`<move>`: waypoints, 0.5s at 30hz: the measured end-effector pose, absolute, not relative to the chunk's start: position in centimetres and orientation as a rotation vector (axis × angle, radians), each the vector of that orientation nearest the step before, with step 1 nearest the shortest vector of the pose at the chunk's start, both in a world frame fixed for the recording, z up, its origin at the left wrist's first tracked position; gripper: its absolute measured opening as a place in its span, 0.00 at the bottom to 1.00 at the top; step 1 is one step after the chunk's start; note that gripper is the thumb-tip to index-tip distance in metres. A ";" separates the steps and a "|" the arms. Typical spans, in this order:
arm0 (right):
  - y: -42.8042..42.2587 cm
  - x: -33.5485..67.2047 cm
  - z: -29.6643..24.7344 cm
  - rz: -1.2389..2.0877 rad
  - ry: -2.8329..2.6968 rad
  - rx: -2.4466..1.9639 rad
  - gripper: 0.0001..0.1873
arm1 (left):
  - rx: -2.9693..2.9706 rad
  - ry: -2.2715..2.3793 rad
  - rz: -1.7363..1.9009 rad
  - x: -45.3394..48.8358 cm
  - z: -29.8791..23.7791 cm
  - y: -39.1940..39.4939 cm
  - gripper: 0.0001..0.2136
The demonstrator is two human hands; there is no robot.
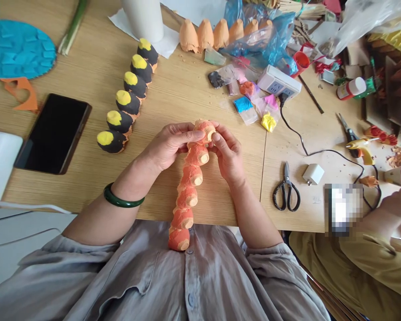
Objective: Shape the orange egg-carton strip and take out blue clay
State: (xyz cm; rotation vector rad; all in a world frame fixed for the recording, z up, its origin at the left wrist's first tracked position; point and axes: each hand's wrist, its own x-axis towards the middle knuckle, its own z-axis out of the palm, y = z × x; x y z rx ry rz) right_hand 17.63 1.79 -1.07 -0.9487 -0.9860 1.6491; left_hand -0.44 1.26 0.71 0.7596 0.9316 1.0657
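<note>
Your left hand (169,145) and right hand (230,154) pinch the red bumpy strip (187,195) at its far end; its near end extends past the desk (217,207) toward you.

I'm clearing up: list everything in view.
Held cone strip: 1, red-orange, both hands
Yellow-tipped cone strip: 1, black, left
Plain cone strip: 1, orange, back
Black phone: 1, black, left
Oval panel: 1, blue, left
Blue bag: 1, blue, back
Small packets: several, mixed, centre
Power strip: 1, white, right
Scissors: at least 1, black-handled, right
Plug adapter: 1, white, right
Glue gun: 1, yellow, right
Cup: 1, red, right
Clutter: uncounted, mixed, right
Neighbour's clothes: some, olive, right
Bangle: 1, green, left forearm
Left hand: 1, bare, on strip
Right hand: 1, bare, on strip
</note>
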 end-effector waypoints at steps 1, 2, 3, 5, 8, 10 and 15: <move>1.8 17.7 -1.1 1.644 -0.999 -0.961 0.24 | 0.751 0.929 1.064 -0.5 0.7 1.3 0.19; 1.7 17.7 -1.0 1.639 -1.015 -0.981 0.25 | 0.744 0.927 1.061 -0.6 0.7 1.3 0.19; 1.7 17.7 -1.0 1.633 -1.032 -1.003 0.25 | 0.740 0.925 1.058 -0.6 0.8 1.3 0.19; 1.6 17.6 -1.0 1.623 -1.053 -1.018 0.26 | 0.737 0.922 1.063 -0.6 0.8 1.3 0.19; 1.6 17.5 -1.1 1.614 -1.063 -0.969 0.26 | 0.726 0.932 1.071 -0.5 1.0 1.3 0.19; 1.6 17.3 -1.3 1.606 -1.086 -0.962 0.28 | 0.689 0.953 1.072 -0.4 1.1 1.4 0.16; 1.5 17.1 -1.5 1.593 -1.133 -1.045 0.30 | 0.641 1.026 1.047 -0.4 1.2 1.6 0.17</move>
